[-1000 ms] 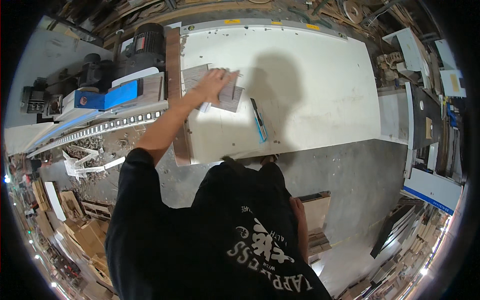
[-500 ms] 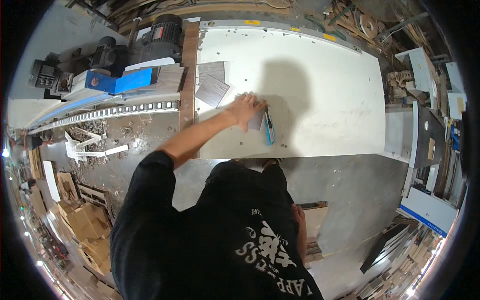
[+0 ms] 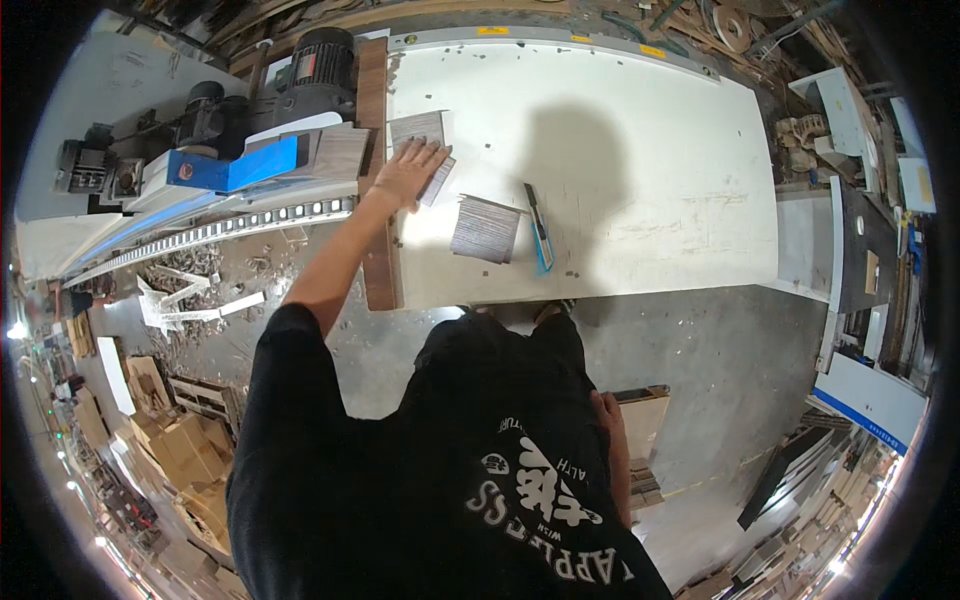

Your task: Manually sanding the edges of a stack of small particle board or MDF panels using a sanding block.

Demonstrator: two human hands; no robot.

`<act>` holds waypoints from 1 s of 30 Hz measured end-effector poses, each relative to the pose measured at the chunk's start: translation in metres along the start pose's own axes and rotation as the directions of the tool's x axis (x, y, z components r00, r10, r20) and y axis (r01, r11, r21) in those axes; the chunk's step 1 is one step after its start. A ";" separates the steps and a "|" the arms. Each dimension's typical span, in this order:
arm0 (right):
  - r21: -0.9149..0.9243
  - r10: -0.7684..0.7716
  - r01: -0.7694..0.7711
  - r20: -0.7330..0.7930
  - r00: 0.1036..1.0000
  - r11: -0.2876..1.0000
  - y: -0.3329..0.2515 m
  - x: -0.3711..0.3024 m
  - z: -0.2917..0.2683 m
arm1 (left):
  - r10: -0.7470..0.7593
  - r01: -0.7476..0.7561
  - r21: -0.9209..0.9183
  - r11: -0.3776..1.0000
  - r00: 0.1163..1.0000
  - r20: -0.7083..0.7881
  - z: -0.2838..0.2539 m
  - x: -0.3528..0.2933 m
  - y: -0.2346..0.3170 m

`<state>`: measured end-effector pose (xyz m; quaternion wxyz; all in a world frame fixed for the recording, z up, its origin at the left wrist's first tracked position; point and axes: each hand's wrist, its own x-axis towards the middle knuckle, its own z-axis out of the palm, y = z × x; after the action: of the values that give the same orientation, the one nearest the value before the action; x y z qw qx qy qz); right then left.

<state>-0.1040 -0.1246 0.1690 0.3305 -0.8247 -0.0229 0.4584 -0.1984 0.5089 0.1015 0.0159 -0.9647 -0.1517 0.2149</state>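
Observation:
My left hand (image 3: 410, 170) lies flat with its fingers stretched out on a grey wood-grain square (image 3: 437, 183) at the left end of the white work surface (image 3: 670, 190). Under and behind it another wood-grain square (image 3: 418, 127) shows in part. A separate grey wood-grain square (image 3: 485, 230) rests nearer to me, touched by neither hand. Just right of that piece is a blue and black utility knife (image 3: 540, 232). My right hand (image 3: 607, 410) hangs low beside my body, and its fingers are mostly hidden.
A long metal level (image 3: 560, 45) runs along the far edge. Brown board edging (image 3: 372, 150) borders the left end, beyond which stand a machine with a motor (image 3: 322, 65) and a blue guard (image 3: 265, 163). Dark scraps dot the surface. A wooden panel (image 3: 645, 420) stands by my right side.
My left hand has moved left and away from me, off the wood-grain square beside the knife and onto the pieces at the left. That nearer square is now uncovered.

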 end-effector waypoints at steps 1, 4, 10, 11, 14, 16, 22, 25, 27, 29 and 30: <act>-0.095 0.017 -0.019 -0.022 1.000 0.995 -0.001 0.001 -0.001 | 0.000 0.000 0.004 1.000 1.000 -0.007 0.002 -0.001 -0.007; 0.020 0.037 -0.037 0.018 0.999 0.999 -0.003 -0.004 -0.002 | 0.134 -0.130 0.040 0.991 0.984 -0.114 0.004 -0.004 -0.011; 0.081 -0.018 0.024 -0.069 0.997 0.996 -0.005 -0.018 0.006 | 0.064 -0.141 -0.111 0.984 0.856 -0.514 -0.014 -0.035 0.036; 0.126 0.033 -0.026 -0.058 0.998 0.992 -0.004 -0.018 0.006 | 0.067 -0.160 -0.135 0.978 0.849 -0.523 -0.018 -0.039 0.045; 0.044 0.064 -0.062 -0.043 0.997 0.997 0.003 -0.015 0.003 | 0.033 -0.207 -0.294 0.933 0.863 -0.504 -0.026 -0.047 0.079; 0.008 0.078 -0.078 -0.047 0.996 0.997 0.009 -0.010 0.002 | 0.032 -0.208 -0.329 0.921 0.883 -0.468 -0.024 -0.048 0.103; 0.060 0.013 -0.011 -0.031 0.999 0.998 0.015 -0.003 0.004 | 0.110 -0.142 -0.358 0.923 0.988 -0.109 -0.006 -0.047 0.143; 0.018 0.044 -0.044 0.001 0.999 0.999 0.015 -0.004 0.002 | 0.094 -0.170 -0.383 0.908 0.973 -0.210 -0.008 -0.042 0.117; 0.026 0.044 -0.043 -0.011 0.999 0.999 0.016 -0.007 0.002 | 0.037 -0.130 -0.273 0.953 0.946 -0.321 -0.014 -0.038 0.079; -0.022 0.030 -0.031 -0.051 0.998 0.999 0.017 -0.007 0.002 | -0.106 0.082 -0.167 0.983 0.984 -0.140 -0.022 -0.032 0.012; -0.020 0.043 -0.043 -0.036 0.998 0.999 0.019 -0.007 0.002 | -0.237 0.229 -0.081 0.970 0.965 -0.109 -0.022 -0.032 -0.012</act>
<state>-0.1149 -0.1405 0.1633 0.3125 -0.8364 -0.0039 0.4503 -0.2200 0.5121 0.1352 0.0171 -0.9511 -0.2701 0.1489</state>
